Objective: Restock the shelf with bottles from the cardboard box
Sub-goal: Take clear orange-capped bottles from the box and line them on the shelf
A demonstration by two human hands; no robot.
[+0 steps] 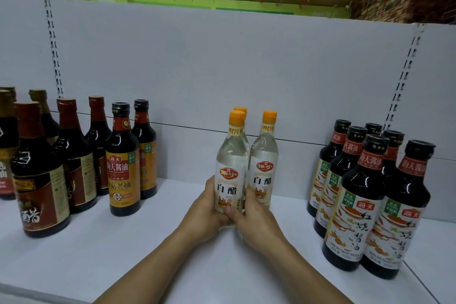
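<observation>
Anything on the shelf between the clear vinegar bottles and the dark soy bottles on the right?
No. The head view shows only bare white shelf between the clear vinegar bottles and the dark soy bottles.

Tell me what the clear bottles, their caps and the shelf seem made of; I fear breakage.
Clear bottles: glossy, see-through with sharp highlights; glass or hard plastic, cannot tell which. Caps: orange, opaque, dull sheen; likely plastic. Shelf: flat matte white, slotted uprights behind; probably painted metal.
</observation>
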